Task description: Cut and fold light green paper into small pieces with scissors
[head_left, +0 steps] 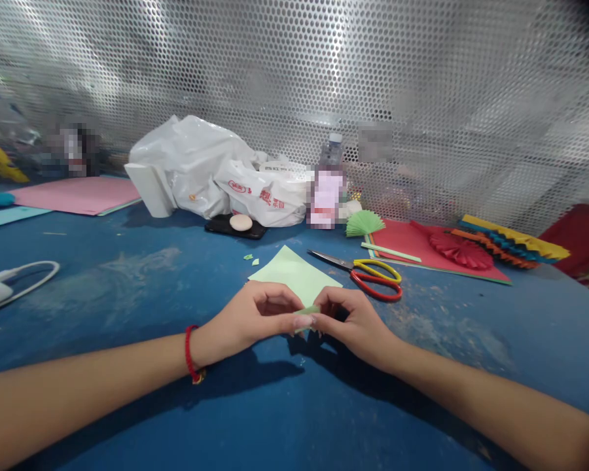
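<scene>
A small folded piece of light green paper (308,310) is pinched between the fingertips of both hands. My left hand (265,311), with a red cord bracelet at the wrist, grips it from one side, thumb on top. From the other side my right hand (348,320) holds it, its thumb meeting the left one. The lower fingertips are partly hidden. Just beyond the hands a pale green paper sheet (292,268) lies flat on the blue table, its near part covered by them. Scissors (358,268) with one yellow and one red handle rest right of that sheet.
Small green scraps (255,261) lie left of the sheet. White plastic bags (196,163), a black phone (220,226) and a bottle (328,190) stand or lie behind. Red paper (402,242) with folded fans is at right, pink sheets (78,194) at left. A perforated metal panel (275,78) closes the back.
</scene>
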Demonstrator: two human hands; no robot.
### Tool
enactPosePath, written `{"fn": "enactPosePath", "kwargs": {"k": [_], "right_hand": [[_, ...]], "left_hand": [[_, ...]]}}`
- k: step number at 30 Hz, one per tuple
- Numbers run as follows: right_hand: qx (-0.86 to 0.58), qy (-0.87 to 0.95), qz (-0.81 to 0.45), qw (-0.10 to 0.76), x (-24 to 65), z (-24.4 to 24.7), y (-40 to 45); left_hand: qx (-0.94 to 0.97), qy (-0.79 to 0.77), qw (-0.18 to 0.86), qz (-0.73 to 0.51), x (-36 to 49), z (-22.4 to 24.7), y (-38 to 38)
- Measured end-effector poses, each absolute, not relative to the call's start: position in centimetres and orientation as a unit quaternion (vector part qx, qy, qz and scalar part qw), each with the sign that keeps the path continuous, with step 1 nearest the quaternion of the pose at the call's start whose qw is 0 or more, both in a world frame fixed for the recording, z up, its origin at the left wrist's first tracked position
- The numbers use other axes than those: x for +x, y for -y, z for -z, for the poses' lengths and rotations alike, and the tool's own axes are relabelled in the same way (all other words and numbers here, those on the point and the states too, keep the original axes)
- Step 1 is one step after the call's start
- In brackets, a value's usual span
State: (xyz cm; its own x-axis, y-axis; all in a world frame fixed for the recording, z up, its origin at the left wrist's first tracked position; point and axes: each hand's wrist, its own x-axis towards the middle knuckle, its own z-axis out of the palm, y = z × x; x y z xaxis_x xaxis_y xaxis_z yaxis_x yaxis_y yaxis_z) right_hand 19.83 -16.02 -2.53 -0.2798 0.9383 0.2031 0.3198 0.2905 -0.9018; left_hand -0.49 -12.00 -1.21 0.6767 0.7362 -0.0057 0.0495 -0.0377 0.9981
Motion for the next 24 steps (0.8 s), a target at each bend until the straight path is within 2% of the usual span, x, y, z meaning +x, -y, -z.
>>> {"fn": "enactPosePath", "kwargs": {"k": [24], "right_hand": [[-0.445, 0.712, -0.39, 0.378, 19.89, 2.47, 16.01]], "left_hand": [[0.689, -0.307, 0.603, -0.259, -0.56, 1.74, 12.08]]}}
